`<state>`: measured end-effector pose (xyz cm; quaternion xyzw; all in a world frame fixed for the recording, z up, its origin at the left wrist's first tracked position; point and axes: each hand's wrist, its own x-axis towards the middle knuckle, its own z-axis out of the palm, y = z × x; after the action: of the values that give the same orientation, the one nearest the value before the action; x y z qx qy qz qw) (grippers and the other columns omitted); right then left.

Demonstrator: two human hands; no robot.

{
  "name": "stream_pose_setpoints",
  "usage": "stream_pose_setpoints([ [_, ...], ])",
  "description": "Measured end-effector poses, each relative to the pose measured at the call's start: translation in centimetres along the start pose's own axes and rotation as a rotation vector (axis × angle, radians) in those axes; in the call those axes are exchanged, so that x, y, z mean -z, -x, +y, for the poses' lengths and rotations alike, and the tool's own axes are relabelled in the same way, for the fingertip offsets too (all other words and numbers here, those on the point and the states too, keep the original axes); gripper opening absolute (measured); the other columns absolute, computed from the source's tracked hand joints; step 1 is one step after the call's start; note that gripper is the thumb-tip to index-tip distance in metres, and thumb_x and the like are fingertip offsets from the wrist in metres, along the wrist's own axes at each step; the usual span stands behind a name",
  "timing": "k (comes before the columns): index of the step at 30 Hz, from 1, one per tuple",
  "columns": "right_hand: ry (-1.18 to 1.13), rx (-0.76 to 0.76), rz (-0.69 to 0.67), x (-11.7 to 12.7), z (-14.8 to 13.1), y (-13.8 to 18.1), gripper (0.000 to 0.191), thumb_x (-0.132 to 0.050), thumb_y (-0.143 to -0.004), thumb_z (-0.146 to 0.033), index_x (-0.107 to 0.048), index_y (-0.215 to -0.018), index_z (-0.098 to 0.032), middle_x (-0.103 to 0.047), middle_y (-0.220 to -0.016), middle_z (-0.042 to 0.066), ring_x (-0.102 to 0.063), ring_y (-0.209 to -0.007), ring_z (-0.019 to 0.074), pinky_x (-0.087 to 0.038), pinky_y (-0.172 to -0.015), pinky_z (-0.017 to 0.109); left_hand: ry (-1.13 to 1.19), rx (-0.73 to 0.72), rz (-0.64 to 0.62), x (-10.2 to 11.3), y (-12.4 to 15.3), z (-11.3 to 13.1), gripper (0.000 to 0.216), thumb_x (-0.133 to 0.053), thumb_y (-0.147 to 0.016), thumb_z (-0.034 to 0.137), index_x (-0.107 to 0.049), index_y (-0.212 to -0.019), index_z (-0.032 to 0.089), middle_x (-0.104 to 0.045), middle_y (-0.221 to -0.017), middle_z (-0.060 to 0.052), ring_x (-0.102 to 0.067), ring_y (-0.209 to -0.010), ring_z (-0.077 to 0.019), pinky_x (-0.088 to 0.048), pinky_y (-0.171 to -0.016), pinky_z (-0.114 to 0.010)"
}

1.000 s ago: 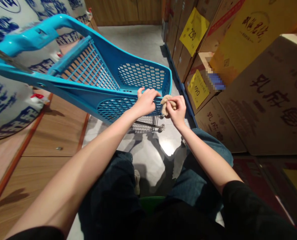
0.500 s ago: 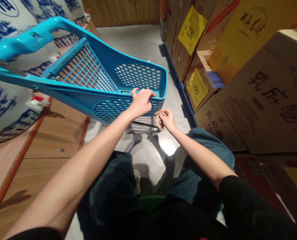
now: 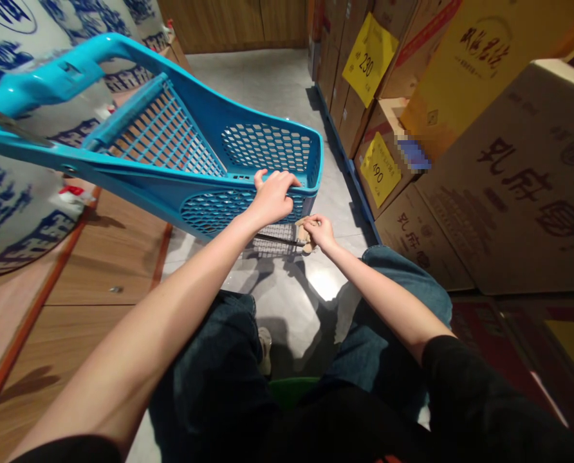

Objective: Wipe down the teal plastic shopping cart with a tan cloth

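A blue plastic shopping basket (image 3: 190,151) with mesh walls is tilted in front of me, its handle up at the left. My left hand (image 3: 271,196) grips the basket's near rim with curled fingers. My right hand (image 3: 318,232) is closed on a small beige cloth (image 3: 304,236), pressed against the metal rod and wire rack (image 3: 277,235) under the basket's lower corner. My knees in blue jeans are below.
Stacked cardboard boxes (image 3: 504,180) with yellow price tags (image 3: 369,61) line the right side. Large blue-and-white ceramic jars (image 3: 7,186) stand on a wooden platform (image 3: 89,283) at the left. A grey tiled aisle (image 3: 268,77) runs ahead between them.
My right hand has dropped with the cloth from the basket's rim corner to the metal rod beneath it. The left hand has kept its grip on the rim.
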<state>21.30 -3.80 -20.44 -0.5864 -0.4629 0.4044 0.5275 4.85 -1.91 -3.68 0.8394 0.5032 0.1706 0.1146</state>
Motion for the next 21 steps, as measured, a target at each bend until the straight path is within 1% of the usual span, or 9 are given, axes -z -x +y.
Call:
stream_pose_setpoints([
  [2, -0.006, -0.056, 0.006, -0.4, 0.0, 0.1, 0.013, -0.073, -0.069, -0.026, -0.060, -0.067, -0.025, -0.072, -0.070, -0.002, -0.069, -0.075, 0.0204, -0.061, -0.083, 0.038, 0.006, -0.004, -0.001, 0.0, 0.1, -0.1, 0.041, -0.055, -0.077, 0.008, -0.067, -0.111, 0.026, -0.076, -0.126, -0.007, -0.062, -0.130, -0.0329, -0.022, -0.130, -0.066],
  [3, -0.021, -0.043, 0.017, -0.5, -0.3, 0.1, 0.011, -0.072, -0.069, -0.026, -0.061, -0.068, -0.025, -0.073, -0.071, -0.002, -0.070, -0.076, 0.0204, -0.061, -0.083, 0.038, 0.008, -0.008, 0.000, 0.1, 0.1, -0.1, 0.041, -0.055, -0.077, 0.007, -0.066, -0.111, 0.027, -0.076, -0.126, -0.007, -0.062, -0.130, -0.0329, -0.022, -0.130, -0.066],
  [6, -0.078, 0.102, 0.049, 0.4, -2.1, -0.4, 0.009, -0.075, -0.075, -0.030, -0.067, -0.075, -0.025, -0.077, -0.082, 0.001, -0.073, -0.082, 0.0209, -0.062, -0.086, 0.038, 0.004, -0.012, -0.001, 0.2, 0.2, 0.1, 0.042, -0.054, -0.078, 0.007, -0.066, -0.113, 0.026, -0.076, -0.127, -0.008, -0.062, -0.131, -0.0334, -0.023, -0.129, -0.065],
  [8, -0.093, 0.217, 0.055, 1.3, -3.3, -0.8, 0.014, -0.078, -0.080, -0.036, -0.069, -0.081, -0.025, -0.079, -0.090, 0.003, -0.074, -0.088, 0.0217, -0.063, -0.090, 0.040, -0.004, -0.008, -0.008, 0.2, 0.1, 0.2, 0.043, -0.052, -0.079, 0.007, -0.067, -0.115, 0.025, -0.075, -0.127, -0.009, -0.062, -0.132, -0.0337, -0.023, -0.129, -0.065],
  [10, -0.092, 0.259, 0.055, 1.7, -3.7, -0.8, 0.018, -0.080, -0.081, -0.040, -0.069, -0.083, -0.026, -0.080, -0.094, 0.003, -0.074, -0.091, 0.0224, -0.063, -0.092, 0.041, -0.010, -0.010, -0.011, 0.2, 0.1, 0.3, 0.043, -0.051, -0.080, 0.007, -0.067, -0.116, 0.024, -0.075, -0.127, -0.010, -0.062, -0.132, -0.0339, -0.023, -0.129, -0.064],
  [15, -0.064, -0.028, 0.043, 0.3, -2.5, 0.0, 0.011, -0.073, -0.072, -0.028, -0.063, -0.071, -0.024, -0.073, -0.076, 0.001, -0.069, -0.080, 0.0215, -0.060, -0.084, 0.039, -0.008, -0.018, -0.001, 0.2, 0.0, 0.3, 0.040, -0.052, -0.083, 0.007, -0.067, -0.116, 0.024, -0.076, -0.128, -0.010, -0.062, -0.131, -0.0343, -0.024, -0.129, -0.065],
  [16, -0.057, -0.054, 0.055, 0.1, -2.5, 0.0, 0.010, -0.072, -0.072, -0.026, -0.062, -0.070, -0.023, -0.072, -0.074, 0.001, -0.069, -0.078, 0.0211, -0.059, -0.082, 0.037, -0.008, -0.015, -0.002, 0.2, 0.0, 0.3, 0.039, -0.052, -0.084, 0.008, -0.067, -0.116, 0.024, -0.076, -0.128, -0.010, -0.062, -0.131, -0.0345, -0.024, -0.129, -0.066],
  [18, -0.054, -0.001, 0.080, 0.3, -3.1, -0.2, 0.009, -0.071, -0.073, -0.026, -0.063, -0.073, -0.023, -0.072, -0.076, 0.001, -0.069, -0.079, 0.0209, -0.059, -0.080, 0.036, -0.009, -0.011, 0.000, 0.1, 0.1, 0.2, 0.036, -0.052, -0.087, 0.010, -0.068, -0.116, 0.024, -0.076, -0.127, -0.010, -0.062, -0.131, -0.0347, -0.024, -0.129, -0.066],
  [21, -0.052, 0.198, 0.095, 1.8, -5.0, -0.8, 0.011, -0.073, -0.081, -0.032, -0.065, -0.080, -0.024, -0.073, -0.082, 0.001, -0.070, -0.081, 0.0207, -0.059, -0.082, 0.036, -0.004, -0.020, 0.019, 0.1, 0.2, 0.2, 0.033, -0.052, -0.087, 0.011, -0.067, -0.112, 0.026, -0.077, -0.125, -0.008, -0.063, -0.130, -0.0343, -0.023, -0.130, -0.066],
])
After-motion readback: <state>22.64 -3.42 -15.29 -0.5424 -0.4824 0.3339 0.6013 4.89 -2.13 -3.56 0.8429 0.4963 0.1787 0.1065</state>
